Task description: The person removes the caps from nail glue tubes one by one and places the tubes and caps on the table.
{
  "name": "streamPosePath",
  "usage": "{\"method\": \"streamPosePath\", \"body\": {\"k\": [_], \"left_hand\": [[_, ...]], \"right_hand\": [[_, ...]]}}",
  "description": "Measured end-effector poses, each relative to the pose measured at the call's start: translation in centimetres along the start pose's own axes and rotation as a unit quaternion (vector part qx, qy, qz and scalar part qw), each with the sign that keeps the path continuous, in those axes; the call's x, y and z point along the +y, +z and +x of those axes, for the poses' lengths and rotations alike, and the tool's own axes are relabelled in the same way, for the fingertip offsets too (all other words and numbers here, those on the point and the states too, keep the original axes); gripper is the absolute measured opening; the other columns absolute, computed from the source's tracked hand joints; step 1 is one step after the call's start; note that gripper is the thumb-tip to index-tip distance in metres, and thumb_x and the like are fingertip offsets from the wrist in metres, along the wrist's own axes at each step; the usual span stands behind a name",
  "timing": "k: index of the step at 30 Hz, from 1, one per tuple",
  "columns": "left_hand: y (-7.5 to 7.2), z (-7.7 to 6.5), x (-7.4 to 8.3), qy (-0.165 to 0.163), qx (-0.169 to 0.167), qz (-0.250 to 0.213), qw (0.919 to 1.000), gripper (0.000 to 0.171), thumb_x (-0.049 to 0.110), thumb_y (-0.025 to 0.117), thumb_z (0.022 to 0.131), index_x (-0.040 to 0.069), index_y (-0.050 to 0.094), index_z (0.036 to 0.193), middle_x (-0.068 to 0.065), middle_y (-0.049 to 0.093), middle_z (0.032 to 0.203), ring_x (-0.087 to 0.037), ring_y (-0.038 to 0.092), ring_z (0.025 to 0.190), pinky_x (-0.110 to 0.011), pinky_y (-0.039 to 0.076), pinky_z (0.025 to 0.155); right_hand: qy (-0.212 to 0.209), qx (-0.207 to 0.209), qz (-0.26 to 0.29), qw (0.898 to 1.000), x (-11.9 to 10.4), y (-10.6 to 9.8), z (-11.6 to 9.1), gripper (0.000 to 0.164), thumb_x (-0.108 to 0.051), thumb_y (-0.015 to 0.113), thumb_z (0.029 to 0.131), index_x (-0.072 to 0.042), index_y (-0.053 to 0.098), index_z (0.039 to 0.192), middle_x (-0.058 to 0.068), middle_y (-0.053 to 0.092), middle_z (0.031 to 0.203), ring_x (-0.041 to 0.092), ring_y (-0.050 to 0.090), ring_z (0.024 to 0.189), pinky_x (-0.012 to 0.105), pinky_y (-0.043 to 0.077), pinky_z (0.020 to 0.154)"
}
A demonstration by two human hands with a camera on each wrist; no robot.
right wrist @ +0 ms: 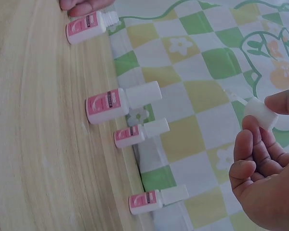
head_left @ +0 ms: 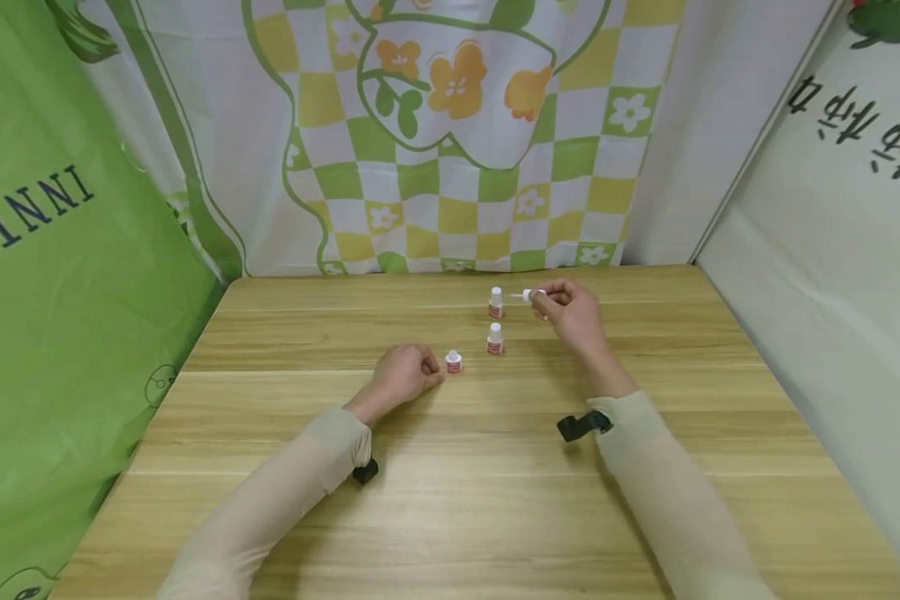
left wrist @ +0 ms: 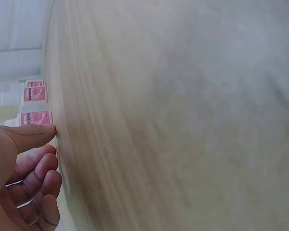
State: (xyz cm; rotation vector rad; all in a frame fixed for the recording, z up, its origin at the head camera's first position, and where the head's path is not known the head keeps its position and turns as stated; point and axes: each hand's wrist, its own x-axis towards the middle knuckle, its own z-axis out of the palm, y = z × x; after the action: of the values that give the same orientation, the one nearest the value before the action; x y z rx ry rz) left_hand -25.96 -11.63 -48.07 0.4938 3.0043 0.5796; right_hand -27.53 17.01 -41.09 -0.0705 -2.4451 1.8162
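Observation:
My right hand (head_left: 576, 317) pinches a white bottle cap (right wrist: 261, 114) between thumb and fingers, raised above the table. A thin applicator (right wrist: 235, 96) sticks out of the cap, pointing left in the head view. My left hand (head_left: 407, 373) rests on the table, fingers loosely curled, just left of a small uncapped bottle (head_left: 453, 363) with a pink label. Whether its fingertips touch that bottle I cannot tell. Farther back stand two capped bottles, a nearer one (head_left: 495, 340) and a farther one (head_left: 496, 304). Another capped bottle (right wrist: 145, 201) is mostly hidden behind my right hand in the head view.
The wooden table (head_left: 450, 500) carries the bottles and both forearms. Behind it hangs a checked, flowered cloth (head_left: 457, 200). A green cloth (head_left: 67, 292) stands along the left side and a white cloth (head_left: 825, 275) along the right. Each wrist bears a black camera.

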Motion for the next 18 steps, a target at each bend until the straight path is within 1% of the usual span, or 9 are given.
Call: {"method": "streamPosePath", "body": {"k": [5,12,15,18], "left_hand": [[-0.1,-0.3,0.2,-0.005,-0.007,0.010,0.9999,0.014,0.035,0.078,0.086,0.022,0.073,0.086,0.008,0.070,0.081,-0.008,0.061,0.074,-0.029,0.052,0.072],[-0.2,-0.6,0.8,0.004,-0.001,0.019,0.9998,0.012,0.033,0.077,0.087,0.022,0.074,0.082,0.008,0.071,0.079,-0.009,0.061,0.071,-0.029,0.053,0.068],[-0.1,-0.8,1.2,0.008,0.006,0.026,0.9996,0.012,0.033,0.078,0.086,0.023,0.075,0.081,0.008,0.071,0.078,-0.011,0.061,0.071,-0.032,0.053,0.066],[-0.1,-0.9,1.5,0.015,0.011,0.029,0.9994,0.013,0.033,0.077,0.086,0.023,0.075,0.079,0.008,0.072,0.078,-0.011,0.062,0.070,-0.033,0.053,0.065]], "right_hand": [[0.006,-0.002,0.021,1.000,0.1,-0.4,0.0,0.028,-0.029,0.069,0.094,-0.006,0.059,0.106,-0.002,0.065,0.085,0.009,0.065,0.076,0.020,0.052,0.067],[0.001,0.002,0.045,0.999,0.3,-0.9,0.1,0.024,-0.025,0.071,0.092,-0.008,0.058,0.103,-0.011,0.067,0.078,0.006,0.067,0.073,0.018,0.051,0.069],[0.000,0.001,0.044,0.999,0.5,-1.1,0.1,0.023,-0.024,0.072,0.092,-0.008,0.059,0.102,-0.014,0.067,0.077,0.009,0.069,0.076,0.018,0.051,0.071],[0.007,-0.001,0.032,0.999,0.7,-1.4,0.1,0.027,-0.026,0.072,0.092,-0.007,0.060,0.107,-0.015,0.067,0.079,0.012,0.070,0.082,0.022,0.050,0.075]]}}
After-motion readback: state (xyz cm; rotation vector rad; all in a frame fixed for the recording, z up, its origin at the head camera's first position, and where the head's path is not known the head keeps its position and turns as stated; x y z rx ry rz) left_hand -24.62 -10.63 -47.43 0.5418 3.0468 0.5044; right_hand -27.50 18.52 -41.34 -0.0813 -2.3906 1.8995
